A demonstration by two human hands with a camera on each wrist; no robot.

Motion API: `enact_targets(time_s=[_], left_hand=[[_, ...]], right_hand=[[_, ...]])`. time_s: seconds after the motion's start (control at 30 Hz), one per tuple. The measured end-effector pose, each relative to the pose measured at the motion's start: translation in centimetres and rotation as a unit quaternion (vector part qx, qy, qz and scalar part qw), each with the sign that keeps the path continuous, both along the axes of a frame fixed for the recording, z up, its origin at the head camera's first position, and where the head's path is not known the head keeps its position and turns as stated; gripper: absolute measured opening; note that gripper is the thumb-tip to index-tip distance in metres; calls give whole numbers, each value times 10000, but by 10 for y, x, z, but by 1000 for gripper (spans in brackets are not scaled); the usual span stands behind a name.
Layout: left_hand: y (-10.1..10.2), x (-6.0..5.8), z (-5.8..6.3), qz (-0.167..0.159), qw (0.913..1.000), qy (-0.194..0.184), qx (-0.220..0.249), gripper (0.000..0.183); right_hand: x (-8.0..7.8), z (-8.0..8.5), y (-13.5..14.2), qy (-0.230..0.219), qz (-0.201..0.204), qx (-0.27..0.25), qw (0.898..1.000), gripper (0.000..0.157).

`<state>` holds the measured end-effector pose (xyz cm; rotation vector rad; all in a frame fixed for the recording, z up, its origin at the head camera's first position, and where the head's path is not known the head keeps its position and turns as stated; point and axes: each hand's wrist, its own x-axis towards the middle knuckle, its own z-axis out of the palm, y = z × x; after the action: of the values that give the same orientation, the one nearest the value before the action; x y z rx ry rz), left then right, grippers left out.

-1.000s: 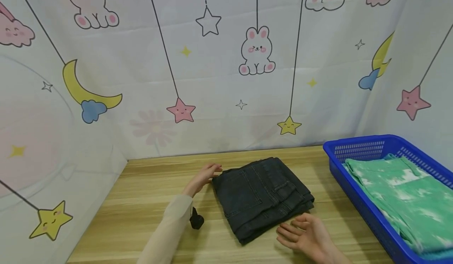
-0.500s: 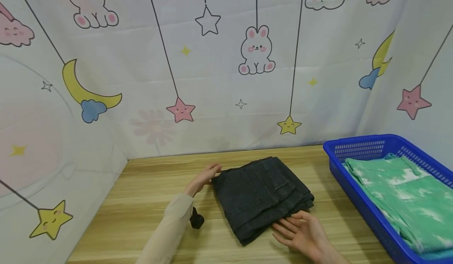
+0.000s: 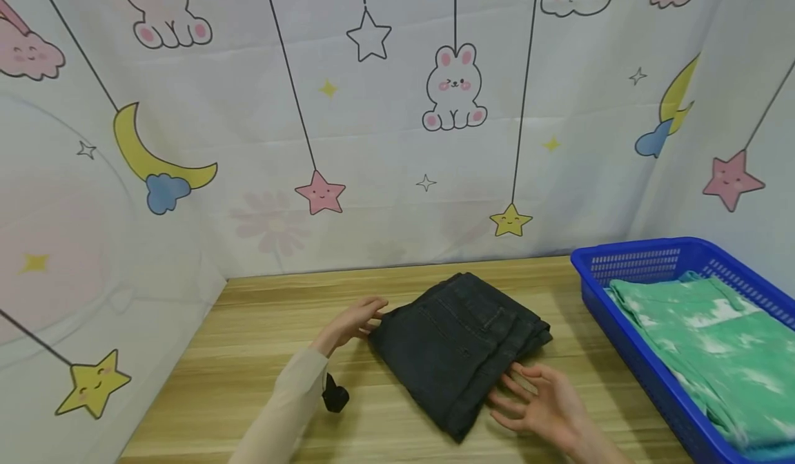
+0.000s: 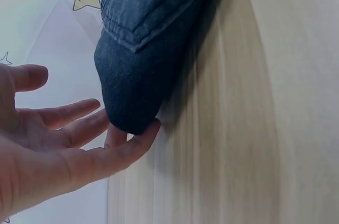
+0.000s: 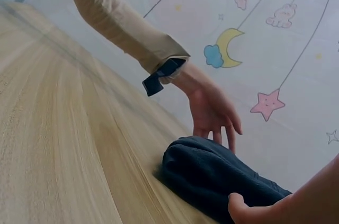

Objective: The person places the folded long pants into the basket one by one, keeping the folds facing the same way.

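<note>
A folded pair of dark jeans (image 3: 447,343) lies on the wooden table, one corner pointing toward me. At its left corner is my left hand (image 3: 352,322), palm facing the cloth. The left wrist view shows the fingertips touching under the rounded end of the jeans (image 4: 143,70), while the thumb stands apart. My right hand (image 3: 543,405) is at the near right edge, its spread fingers against the fold and some tips hidden by it. From the right wrist, the thumb (image 5: 237,205) appears beside the bundle (image 5: 212,176).
To the right stands a blue plastic basket (image 3: 627,353) with folded green and white tie-dye cloth (image 3: 702,340) inside. A printed fabric backdrop (image 3: 385,132) rises behind the wooden table (image 3: 261,340). A small black device (image 3: 335,395) sits at my left wrist.
The jeans have turned on the table: their near corner swung right and their far corner left. My right hand has come up against their near edge; my left hand stays at the left corner.
</note>
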<state>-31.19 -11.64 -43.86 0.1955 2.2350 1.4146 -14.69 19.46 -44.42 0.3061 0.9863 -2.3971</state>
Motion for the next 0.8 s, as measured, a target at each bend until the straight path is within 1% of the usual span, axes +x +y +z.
enact_targets(time_s=[0.2,0.33,0.5,0.57,0.63,0.7,0.73,0.8], left_hand=[[-2,7,1,50,9999,-89,101,46],[-1,12,4,8,9994,-297,164,48],[3,17,8,-59,9973,-628,383,52],[4,20,9,-58,9965,-720,430,51],[3,23,8,-84,9954,-823,476,50],[3,26,7,-112,9938,-951,567,49],[2,28,6,-118,9931,-995,614,49],[2,32,4,-158,9913,-1089,722,49]], right_hand=[[0,1,2,-155,38,-123,9998,74],[0,0,3,-170,94,-202,9996,73],[1,-4,7,81,325,-320,9989,67],[2,-6,9,188,353,-322,9987,60],[3,-9,11,206,287,-306,9989,47],[5,-10,14,163,187,-252,9994,43],[5,-10,15,140,154,-232,9995,46],[6,-10,18,111,133,-227,9996,56]])
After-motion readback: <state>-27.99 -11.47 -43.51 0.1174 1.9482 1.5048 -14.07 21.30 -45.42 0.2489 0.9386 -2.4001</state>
